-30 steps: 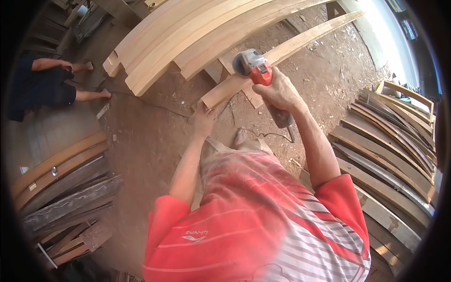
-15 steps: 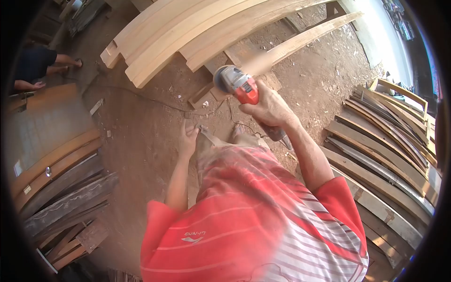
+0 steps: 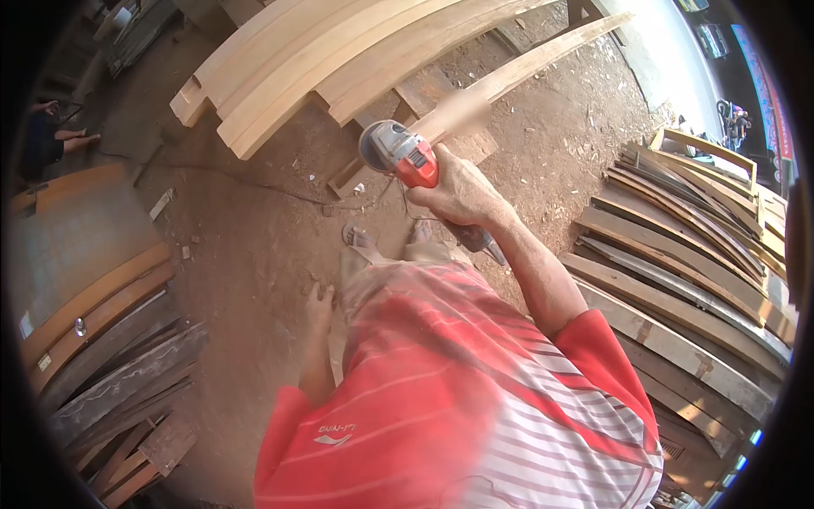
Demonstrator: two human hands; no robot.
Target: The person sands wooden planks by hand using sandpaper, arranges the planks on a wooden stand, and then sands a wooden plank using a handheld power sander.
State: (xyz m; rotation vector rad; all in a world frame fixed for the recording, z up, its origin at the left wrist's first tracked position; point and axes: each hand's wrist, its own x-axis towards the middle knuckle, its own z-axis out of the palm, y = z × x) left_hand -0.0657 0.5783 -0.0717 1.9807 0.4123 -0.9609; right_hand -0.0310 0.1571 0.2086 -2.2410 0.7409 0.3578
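My right hand (image 3: 462, 188) is wrapped around the body of a red and grey angle grinder (image 3: 415, 165), held out in front of me. The grinder's round disc (image 3: 370, 146) points to the left, near the end of a narrow board (image 3: 517, 75). Low at my left side hangs my left hand (image 3: 320, 305), its fingers loosely bent and apart, with nothing in them. Beyond the grinder, several thick pale planks (image 3: 339, 64) lie side by side, raised off the dirt floor.
Dark boards (image 3: 127, 365) and a door panel with a round knob (image 3: 80, 327) are stacked on my left. Many long planks (image 3: 678, 280) are piled on my right. A cable (image 3: 254, 180) crosses the dirt floor. Another person (image 3: 47, 144) is at the far left.
My left hand has dropped back towards my body. The angle grinder and right hand appear slightly further left in the view, and the surroundings have shifted a little too.
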